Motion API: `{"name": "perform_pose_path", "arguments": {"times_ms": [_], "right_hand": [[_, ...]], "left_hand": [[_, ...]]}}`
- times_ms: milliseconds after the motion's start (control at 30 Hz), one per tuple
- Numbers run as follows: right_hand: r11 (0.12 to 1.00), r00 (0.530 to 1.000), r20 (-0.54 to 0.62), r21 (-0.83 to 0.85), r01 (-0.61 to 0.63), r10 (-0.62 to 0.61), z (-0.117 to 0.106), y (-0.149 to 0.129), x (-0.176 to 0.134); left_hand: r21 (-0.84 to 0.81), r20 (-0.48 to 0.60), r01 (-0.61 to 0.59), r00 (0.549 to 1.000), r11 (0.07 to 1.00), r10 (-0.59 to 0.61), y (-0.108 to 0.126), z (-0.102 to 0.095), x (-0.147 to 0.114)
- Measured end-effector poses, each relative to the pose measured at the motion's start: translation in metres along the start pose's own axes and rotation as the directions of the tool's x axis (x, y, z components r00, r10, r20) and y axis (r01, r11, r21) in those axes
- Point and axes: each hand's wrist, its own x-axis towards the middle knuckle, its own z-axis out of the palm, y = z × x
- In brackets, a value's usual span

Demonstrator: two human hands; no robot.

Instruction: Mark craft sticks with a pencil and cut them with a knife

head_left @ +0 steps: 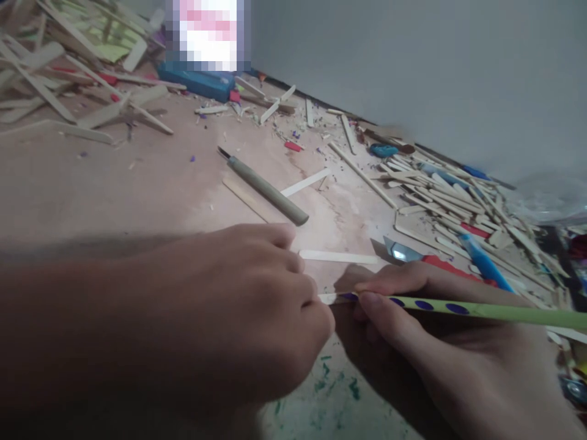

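Your left hand [220, 311] fills the lower left of the frame, fingers curled together in a loose fist; what they press on is hidden beneath them. Your right hand [413, 330], at lower centre-right, has its fingers clamped on a green pencil with purple dots [458, 307], whose shaft runs off the right edge. The pencil's tip end meets your left knuckles, just beside a pale wooden stick [328, 298]. Another flat stick [339, 256] lies just above both hands. A carving knife [266, 188] rests in the centre, and a heap of sticks [458, 201] spreads at right.
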Motion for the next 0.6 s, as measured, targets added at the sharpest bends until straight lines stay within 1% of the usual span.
{"name": "perform_pose_path", "arguments": {"times_ms": [133,300,400,500,600], "right_hand": [[1.000,1.000,-0.006,-0.026,-0.013,0.013,0.0006,-0.0010,0.0002],[0.998,0.997,-0.046,0.001,-0.066,0.066,0.0035,-0.0029,-0.0016],[0.999,0.998,-0.051,0.001,-0.044,0.044,0.0035,-0.0029,-0.0014],[1.000,1.000,-0.020,0.018,-0.016,0.016,0.0024,-0.0022,0.0001],[0.999,1.000,0.021,0.030,-0.016,0.016,0.0016,-0.0011,0.0010]], "left_hand": [[-0.004,0.012,0.010,1.000,1.000,-0.010,-0.0011,-0.0048,-0.0010],[-0.013,0.075,0.002,0.997,1.000,-0.001,-0.0020,-0.0049,-0.0005],[-0.004,0.035,0.001,0.999,1.000,-0.001,-0.0014,-0.0024,0.0003],[-0.003,0.009,0.001,1.000,1.000,-0.001,-0.0010,0.0001,-0.0002],[0.003,-0.006,0.019,1.000,1.000,-0.019,-0.0004,-0.0009,-0.0010]]}}
